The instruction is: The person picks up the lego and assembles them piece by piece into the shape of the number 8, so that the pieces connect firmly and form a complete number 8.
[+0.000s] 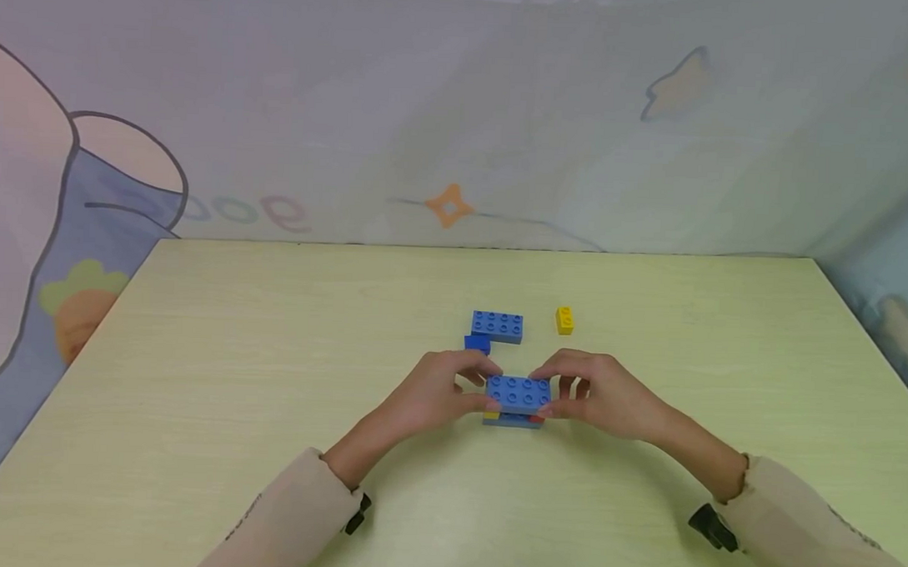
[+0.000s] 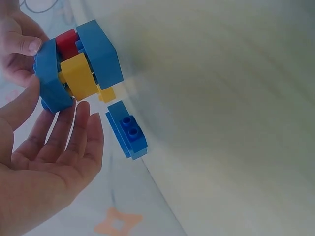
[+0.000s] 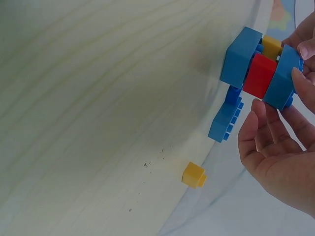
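Pinching upper blue brick (image 1: 518, 393) by its ends are left hand (image 1: 433, 395) and right hand (image 1: 611, 397). Red brick (image 3: 260, 75) and yellow brick (image 2: 79, 76) are sitting between it and lower blue brick (image 2: 100, 55).

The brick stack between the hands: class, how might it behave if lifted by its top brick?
The stack would probably stay stiff, as its bricks look like hard plastic. The upper blue brick might pull away: a gap seems to show above the yellow brick, so it may not be fully pressed down. The stack's flat sides make rolling unlikely.
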The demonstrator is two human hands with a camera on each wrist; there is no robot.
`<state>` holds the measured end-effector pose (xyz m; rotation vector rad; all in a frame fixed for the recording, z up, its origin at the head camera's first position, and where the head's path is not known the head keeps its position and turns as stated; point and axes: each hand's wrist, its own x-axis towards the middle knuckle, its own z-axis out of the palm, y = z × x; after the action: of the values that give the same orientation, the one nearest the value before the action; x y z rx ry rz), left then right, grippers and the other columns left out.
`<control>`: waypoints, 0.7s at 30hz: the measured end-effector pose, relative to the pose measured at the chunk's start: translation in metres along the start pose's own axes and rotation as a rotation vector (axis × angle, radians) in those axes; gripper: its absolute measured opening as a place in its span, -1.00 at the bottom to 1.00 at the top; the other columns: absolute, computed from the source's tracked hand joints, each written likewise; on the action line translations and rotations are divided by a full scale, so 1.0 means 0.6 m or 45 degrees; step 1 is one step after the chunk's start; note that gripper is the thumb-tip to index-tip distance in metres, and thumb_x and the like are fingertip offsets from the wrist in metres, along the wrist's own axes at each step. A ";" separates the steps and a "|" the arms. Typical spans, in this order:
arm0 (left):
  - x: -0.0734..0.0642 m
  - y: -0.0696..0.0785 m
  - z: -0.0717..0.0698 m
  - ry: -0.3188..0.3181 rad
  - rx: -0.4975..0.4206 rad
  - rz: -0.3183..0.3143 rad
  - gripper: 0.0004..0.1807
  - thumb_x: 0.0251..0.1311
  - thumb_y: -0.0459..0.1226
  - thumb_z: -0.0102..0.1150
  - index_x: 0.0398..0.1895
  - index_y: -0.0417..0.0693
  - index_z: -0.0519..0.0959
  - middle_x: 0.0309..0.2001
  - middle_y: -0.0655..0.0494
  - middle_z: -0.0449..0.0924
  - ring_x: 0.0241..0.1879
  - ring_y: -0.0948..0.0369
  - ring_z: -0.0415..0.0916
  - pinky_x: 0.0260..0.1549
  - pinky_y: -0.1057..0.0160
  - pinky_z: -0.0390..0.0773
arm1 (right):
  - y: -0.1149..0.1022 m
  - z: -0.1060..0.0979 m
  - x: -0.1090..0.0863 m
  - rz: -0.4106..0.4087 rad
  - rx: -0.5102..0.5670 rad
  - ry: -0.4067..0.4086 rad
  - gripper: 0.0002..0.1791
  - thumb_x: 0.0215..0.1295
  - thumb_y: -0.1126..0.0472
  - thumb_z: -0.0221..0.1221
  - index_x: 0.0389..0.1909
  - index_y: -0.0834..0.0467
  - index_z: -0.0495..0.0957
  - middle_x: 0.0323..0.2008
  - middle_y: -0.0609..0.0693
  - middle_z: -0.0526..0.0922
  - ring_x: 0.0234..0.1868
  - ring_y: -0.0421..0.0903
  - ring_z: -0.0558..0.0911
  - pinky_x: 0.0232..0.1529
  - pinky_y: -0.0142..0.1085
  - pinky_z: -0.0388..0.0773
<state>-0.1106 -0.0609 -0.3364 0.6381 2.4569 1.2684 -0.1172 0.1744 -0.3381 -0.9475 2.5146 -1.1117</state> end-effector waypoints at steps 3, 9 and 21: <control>0.001 0.001 0.000 0.001 -0.004 -0.010 -0.72 0.04 -0.33 0.28 -0.13 -0.14 0.56 -0.14 0.08 0.57 -0.12 0.11 0.50 -0.28 0.31 0.52 | 0.002 0.001 0.001 -0.001 0.000 0.001 -0.64 0.04 0.28 0.31 -0.11 0.28 0.56 -0.23 -0.02 0.58 -0.38 -0.19 0.47 -0.41 -0.36 0.50; 0.000 -0.001 0.002 0.005 -0.006 -0.005 -0.71 0.05 -0.34 0.28 -0.12 -0.15 0.55 -0.12 0.06 0.57 -0.11 0.10 0.51 -0.28 0.32 0.52 | 0.005 0.002 0.001 -0.004 -0.012 0.007 -0.64 0.02 0.29 0.32 -0.11 0.27 0.56 -0.24 -0.03 0.58 -0.38 -0.19 0.47 -0.41 -0.35 0.51; -0.002 -0.003 0.003 0.009 -0.024 -0.019 -0.70 0.05 -0.32 0.28 -0.11 -0.13 0.55 -0.11 0.07 0.57 -0.14 0.11 0.52 -0.26 0.29 0.51 | -0.003 -0.001 -0.002 0.003 0.014 0.011 -0.62 0.04 0.24 0.31 -0.10 0.29 0.55 -0.22 0.01 0.58 -0.38 -0.19 0.47 -0.41 -0.38 0.49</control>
<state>-0.1094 -0.0611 -0.3390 0.6106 2.4483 1.2886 -0.1156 0.1745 -0.3364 -0.9386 2.5131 -1.1296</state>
